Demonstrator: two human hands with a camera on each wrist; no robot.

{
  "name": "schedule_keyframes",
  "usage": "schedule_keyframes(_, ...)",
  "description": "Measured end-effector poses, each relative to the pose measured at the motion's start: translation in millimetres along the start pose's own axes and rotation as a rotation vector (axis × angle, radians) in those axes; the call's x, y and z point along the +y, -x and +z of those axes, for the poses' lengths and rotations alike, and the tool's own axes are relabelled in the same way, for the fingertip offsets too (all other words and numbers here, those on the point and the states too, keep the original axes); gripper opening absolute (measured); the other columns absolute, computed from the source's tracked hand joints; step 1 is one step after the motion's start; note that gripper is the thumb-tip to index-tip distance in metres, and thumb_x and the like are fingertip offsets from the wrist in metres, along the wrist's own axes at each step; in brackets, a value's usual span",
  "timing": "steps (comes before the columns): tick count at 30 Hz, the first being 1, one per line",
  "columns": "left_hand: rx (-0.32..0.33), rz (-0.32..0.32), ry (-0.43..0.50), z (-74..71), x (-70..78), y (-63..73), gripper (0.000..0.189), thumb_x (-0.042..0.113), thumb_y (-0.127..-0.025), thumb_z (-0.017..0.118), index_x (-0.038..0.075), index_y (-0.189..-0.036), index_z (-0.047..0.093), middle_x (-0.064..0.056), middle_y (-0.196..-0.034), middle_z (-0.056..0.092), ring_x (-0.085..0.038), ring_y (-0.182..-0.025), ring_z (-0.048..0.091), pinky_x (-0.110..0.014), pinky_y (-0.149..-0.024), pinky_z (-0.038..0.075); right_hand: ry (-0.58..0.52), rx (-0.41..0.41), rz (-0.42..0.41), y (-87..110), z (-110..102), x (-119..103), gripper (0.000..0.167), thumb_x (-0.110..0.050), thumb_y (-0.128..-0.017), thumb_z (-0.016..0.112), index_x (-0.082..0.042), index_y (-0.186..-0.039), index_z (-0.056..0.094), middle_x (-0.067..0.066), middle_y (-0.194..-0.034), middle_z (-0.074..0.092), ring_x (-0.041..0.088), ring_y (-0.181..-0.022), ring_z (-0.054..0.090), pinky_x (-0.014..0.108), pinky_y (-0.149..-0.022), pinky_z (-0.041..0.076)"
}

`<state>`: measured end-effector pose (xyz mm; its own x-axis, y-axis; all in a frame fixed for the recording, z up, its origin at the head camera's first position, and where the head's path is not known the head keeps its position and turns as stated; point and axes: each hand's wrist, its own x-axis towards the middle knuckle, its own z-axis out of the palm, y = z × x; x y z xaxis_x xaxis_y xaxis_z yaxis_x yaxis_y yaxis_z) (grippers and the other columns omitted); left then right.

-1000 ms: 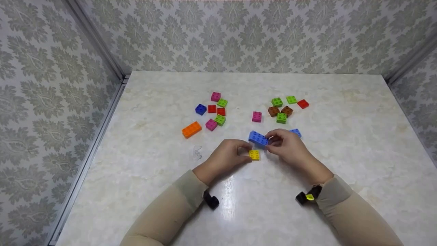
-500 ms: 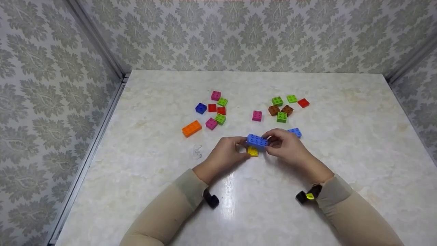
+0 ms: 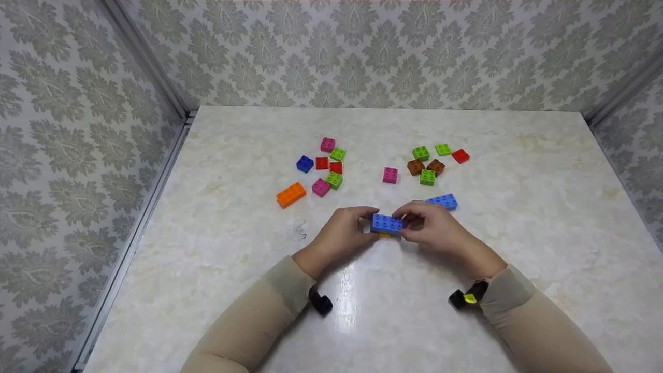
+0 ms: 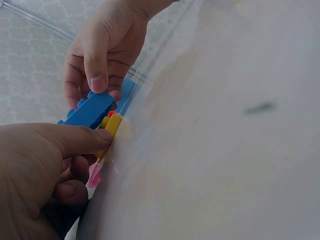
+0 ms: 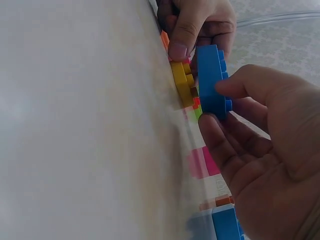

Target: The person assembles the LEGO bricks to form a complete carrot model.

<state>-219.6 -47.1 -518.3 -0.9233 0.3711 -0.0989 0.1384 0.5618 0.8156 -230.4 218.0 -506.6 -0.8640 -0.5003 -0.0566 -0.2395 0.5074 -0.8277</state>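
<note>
My right hand (image 3: 440,225) pinches a light blue eight-stud toy brick (image 3: 386,224) by its right end, between thumb and fingers. Under that brick lies a small yellow brick (image 5: 180,84) on the table, its studs facing up. The left hand (image 3: 344,228) grips the yellow brick at its left side, with the thumb on its near face. In the right wrist view the blue brick is just over the yellow studs, slightly tilted; whether they touch I cannot tell. From the head view only a sliver of yellow shows. Another light blue brick (image 3: 446,201) lies behind the right hand.
On the left are an orange brick (image 3: 291,195), a dark blue brick (image 3: 305,164) and several pink, green and red ones. Farther right, brown bricks (image 3: 415,167), green ones and a red piece (image 3: 460,156) lie together. A pink brick (image 3: 390,175) sits between these groups.
My right hand has brought the light blue brick left and toward me, over the yellow brick, turning it straighter. The left hand has stayed almost in place, holding the yellow brick.
</note>
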Motion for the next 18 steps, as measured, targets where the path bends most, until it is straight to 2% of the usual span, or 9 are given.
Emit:
schedule_keyframes(6, -0.003, 0.039, 0.014, 0.6, -2.1, 0.1, 0.044, 0.016, -0.097, 0.090, 0.015, -0.140, 0.079, 0.002, -0.134, 0.082, -0.016, -0.124, 0.073, -0.042, -0.121, 0.057, 0.023, -0.009, 0.001, -0.2, 0.6, 1.2, 0.033, -0.005, -0.099, 0.080, -0.012, -0.132, 0.081, 0.011, -0.129, 0.078, 0.024, -0.110, 0.072, 0.022, -0.096, 0.058)
schedule_keyframes(9, -0.013, 0.056, 0.012, -0.3, -2.7, 0.6, 0.040, 0.026, -0.100, 0.090, 0.018, -0.138, 0.080, 0.005, -0.131, 0.082, -0.015, -0.117, 0.071, -0.040, -0.115, 0.059, 0.043, -0.010, 0.007, -0.6, 0.2, 1.5, 0.033, -0.006, -0.100, 0.081, -0.013, -0.132, 0.081, 0.010, -0.129, 0.078, 0.024, -0.110, 0.072, 0.024, -0.096, 0.059)
schedule_keyframes(13, -0.014, 0.074, -0.017, -1.2, -3.5, 1.1, 0.037, 0.038, -0.106, 0.082, 0.019, -0.138, 0.079, 0.005, -0.130, 0.081, -0.015, -0.108, 0.068, -0.037, -0.107, 0.060, 0.073, -0.016, -0.001, -0.7, 0.1, 1.5, 0.033, -0.007, -0.101, 0.081, -0.014, -0.133, 0.081, 0.009, -0.129, 0.079, 0.024, -0.111, 0.072, 0.027, -0.097, 0.059)
schedule_keyframes(18, -0.016, 0.058, -0.022, -1.6, -2.3, 1.7, 0.030, 0.035, -0.109, 0.078, 0.018, -0.134, 0.079, 0.004, -0.127, 0.081, -0.016, -0.105, 0.066, -0.036, -0.103, 0.060, 0.084, -0.017, -0.006, -0.6, 0.4, 0.3, 0.032, -0.009, -0.102, 0.082, -0.016, -0.133, 0.082, 0.008, -0.131, 0.078, 0.023, -0.112, 0.072, 0.029, -0.098, 0.060)
